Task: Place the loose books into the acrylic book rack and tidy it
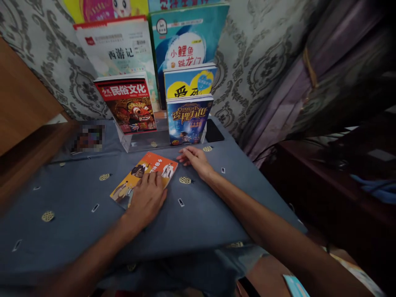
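An orange book (140,173) lies flat on the blue patterned cloth (77,198), tilted towards the upper right. My left hand (147,200) lies flat on its lower half, fingers stretched out. My right hand (196,160) rests on the cloth just right of the book's top corner, fingers extended and loosely together, holding nothing. Behind both hands a clear tiered stand (136,142) holds upright books: a red one (128,103) in front on the left and a dark blue one (188,119) in front on the right.
More books stand in the rows behind, a white one (119,47) and a teal one (188,37). A black phone (214,131) lies right of the stand. A wooden panel (21,99) rises at left. Curtains (309,78) hang at right beyond the table edge.
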